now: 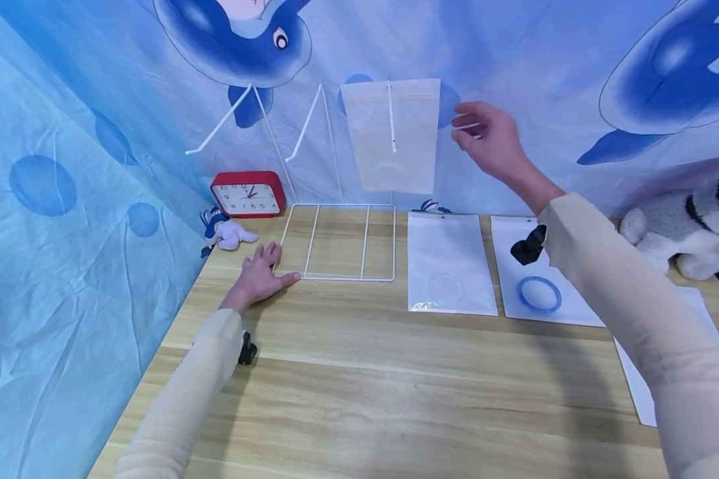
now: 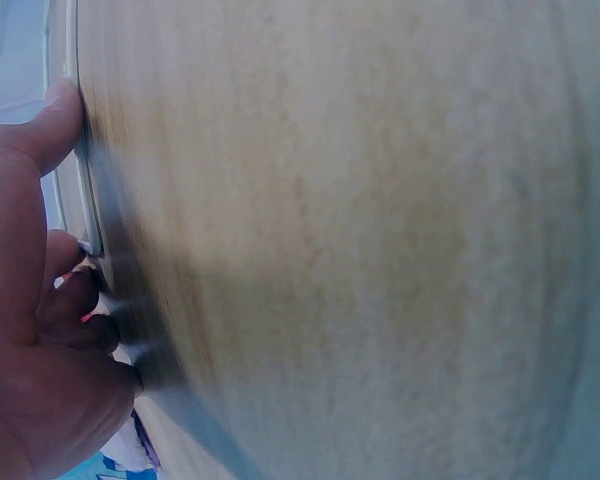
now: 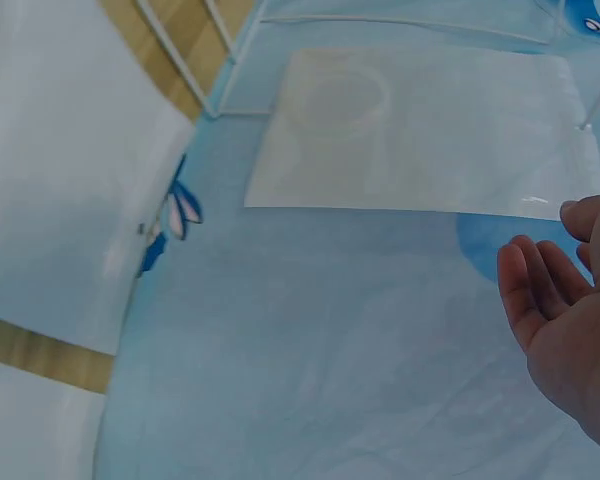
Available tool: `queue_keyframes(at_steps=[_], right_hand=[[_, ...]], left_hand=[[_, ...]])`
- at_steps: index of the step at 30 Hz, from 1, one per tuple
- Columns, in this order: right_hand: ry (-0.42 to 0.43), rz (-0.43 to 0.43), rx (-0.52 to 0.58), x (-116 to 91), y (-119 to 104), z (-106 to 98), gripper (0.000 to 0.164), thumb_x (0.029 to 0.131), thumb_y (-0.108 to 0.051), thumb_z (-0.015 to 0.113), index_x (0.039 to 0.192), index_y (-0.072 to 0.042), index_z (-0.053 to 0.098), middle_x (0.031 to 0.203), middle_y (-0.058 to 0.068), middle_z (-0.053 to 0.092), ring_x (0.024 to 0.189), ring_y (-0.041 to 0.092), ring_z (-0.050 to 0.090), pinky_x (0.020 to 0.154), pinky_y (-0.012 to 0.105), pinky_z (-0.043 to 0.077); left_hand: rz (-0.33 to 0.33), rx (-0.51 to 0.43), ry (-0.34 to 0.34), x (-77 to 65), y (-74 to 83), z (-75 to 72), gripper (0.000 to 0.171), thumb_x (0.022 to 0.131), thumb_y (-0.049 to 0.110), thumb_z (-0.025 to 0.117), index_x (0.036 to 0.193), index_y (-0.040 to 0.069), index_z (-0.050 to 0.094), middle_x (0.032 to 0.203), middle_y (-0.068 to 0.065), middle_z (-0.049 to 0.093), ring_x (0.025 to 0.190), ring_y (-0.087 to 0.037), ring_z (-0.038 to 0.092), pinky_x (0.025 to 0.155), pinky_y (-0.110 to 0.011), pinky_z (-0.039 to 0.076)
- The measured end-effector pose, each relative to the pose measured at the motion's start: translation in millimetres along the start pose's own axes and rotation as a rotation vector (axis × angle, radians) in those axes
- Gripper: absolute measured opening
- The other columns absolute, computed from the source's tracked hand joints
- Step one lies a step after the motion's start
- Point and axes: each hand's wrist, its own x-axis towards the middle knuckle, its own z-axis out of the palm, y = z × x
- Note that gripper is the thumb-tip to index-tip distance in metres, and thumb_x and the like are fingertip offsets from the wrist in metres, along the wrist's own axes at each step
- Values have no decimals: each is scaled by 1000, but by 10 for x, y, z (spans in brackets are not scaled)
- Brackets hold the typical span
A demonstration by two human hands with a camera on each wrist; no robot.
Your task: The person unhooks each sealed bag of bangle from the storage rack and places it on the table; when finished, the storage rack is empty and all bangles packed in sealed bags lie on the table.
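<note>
A white wire rack point(image 1: 365, 243) stands at the back of the table with three upright hooked arms. My left hand point(image 1: 259, 273) rests at its front left corner, the thumb against the front wire and the fingers spread along the left side. From the right hook hangs a translucent zip bag point(image 1: 416, 133) with a pale ring point(image 3: 345, 100) inside. Just to the right of that bag my right hand point(image 1: 490, 138) is raised with loosely bent fingers, holding nothing. In the right wrist view the thumb appears close to the bag's edge; whether they touch I cannot tell.
Right of the rack lie a bag point(image 1: 446, 239) with a clear ring, another bag point(image 1: 509, 233) with a blue ring point(image 1: 539, 295) showing, and a further white bag point(image 1: 635, 386). A red clock point(image 1: 248, 194), a small plush point(image 1: 234, 235) and a grey plush point(image 1: 689, 219) stand around them.
</note>
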Motion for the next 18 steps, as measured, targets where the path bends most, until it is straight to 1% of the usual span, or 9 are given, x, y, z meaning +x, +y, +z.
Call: queue_keyframes(at_steps=[5, 12, 18], right_hand=[[24, 27, 48, 102, -98, -16, 45, 102, -17, 58, 145, -6, 52, 132, 15, 61, 115, 28, 63, 94, 30, 52], [55, 65, 103, 205, -200, -7, 45, 101, -17, 60, 145, -11, 53, 133, 13, 60, 116, 24, 62, 95, 29, 51], [77, 98, 96, 304, -259, 18, 46, 101, -19, 60, 146, -15, 53, 136, 10, 59, 121, 21, 58, 99, 27, 48]], left_hand=[[-9, 0, -4, 10, -4, -9, 102, 92, 58, 59, 158, -1, 10, 164, -25, 5, 147, -48, -4, 114, -66, -3], [-3, -3, 3, -1, 1, -17, 101, 92, 58, 60, 158, -2, 12, 164, -25, 6, 147, -48, -4, 113, -67, -2], [-1, -12, 6, -7, -6, 0, 101, 92, 58, 60, 158, -2, 12, 164, -25, 6, 147, -48, -4, 114, -66, -3]])
